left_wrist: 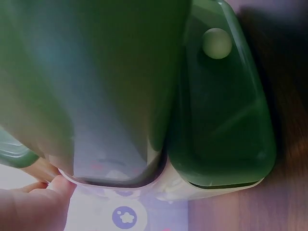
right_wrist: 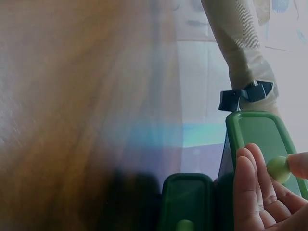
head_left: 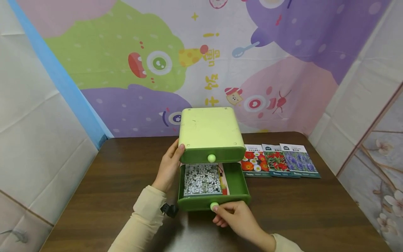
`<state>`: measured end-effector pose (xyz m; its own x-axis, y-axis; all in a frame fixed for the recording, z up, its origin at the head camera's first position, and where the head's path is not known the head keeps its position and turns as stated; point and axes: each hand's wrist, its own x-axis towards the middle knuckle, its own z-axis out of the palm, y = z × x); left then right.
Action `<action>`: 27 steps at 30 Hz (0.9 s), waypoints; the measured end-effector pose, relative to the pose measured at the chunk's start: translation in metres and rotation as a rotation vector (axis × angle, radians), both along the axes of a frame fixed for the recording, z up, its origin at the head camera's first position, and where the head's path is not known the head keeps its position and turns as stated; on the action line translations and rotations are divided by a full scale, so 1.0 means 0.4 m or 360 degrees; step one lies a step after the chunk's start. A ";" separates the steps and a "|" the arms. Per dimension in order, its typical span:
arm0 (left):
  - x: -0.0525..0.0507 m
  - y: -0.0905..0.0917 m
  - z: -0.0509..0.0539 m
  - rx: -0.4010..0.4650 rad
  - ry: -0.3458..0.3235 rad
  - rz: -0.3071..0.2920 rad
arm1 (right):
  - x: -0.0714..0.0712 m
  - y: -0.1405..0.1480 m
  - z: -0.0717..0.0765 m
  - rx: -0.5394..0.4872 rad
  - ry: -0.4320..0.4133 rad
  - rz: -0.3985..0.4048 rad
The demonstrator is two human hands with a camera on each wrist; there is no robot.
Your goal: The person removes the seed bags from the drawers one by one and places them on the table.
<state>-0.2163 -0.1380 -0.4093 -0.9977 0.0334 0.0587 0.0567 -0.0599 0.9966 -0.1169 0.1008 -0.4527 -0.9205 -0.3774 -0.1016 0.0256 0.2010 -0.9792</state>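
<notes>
A light green drawer cabinet (head_left: 211, 126) with darker green drawer fronts stands near the back of the table. One drawer (head_left: 237, 178) below the top one is pulled out, with a seed packet (head_left: 201, 180) showing white flowers inside, over another partly hidden packet. My right hand (head_left: 240, 218) pinches that drawer's round knob (head_left: 214, 205) between thumb and fingers; the knob (right_wrist: 278, 169) also shows in the right wrist view. My left hand (head_left: 168, 166) rests against the cabinet's upper left side, fingers fairly straight. In the left wrist view, a lower drawer (left_wrist: 221, 110) stays pushed in.
Three flower seed packets, with red and white blooms (head_left: 255, 161), red blooms (head_left: 277, 161) and purple blooms (head_left: 300, 161), lie overlapping right of the cabinet. The brown wooden table (head_left: 104, 196) ends at a patterned cloth (head_left: 151, 70) behind. A black strap (head_left: 170, 210) is on the left wrist.
</notes>
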 end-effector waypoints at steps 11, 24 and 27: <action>0.000 0.001 -0.001 0.0010 0.0020 -0.0009 | 0.035 0.003 -0.022 -0.0030 -0.0042 0.0036; -0.002 0.001 -0.003 0.0026 0.0021 -0.0004 | 0.064 0.000 -0.047 -0.0076 -0.0140 -0.0014; -0.003 0.001 -0.002 0.0030 0.0017 -0.0008 | 0.067 -0.001 -0.056 -0.0082 -0.0174 -0.0025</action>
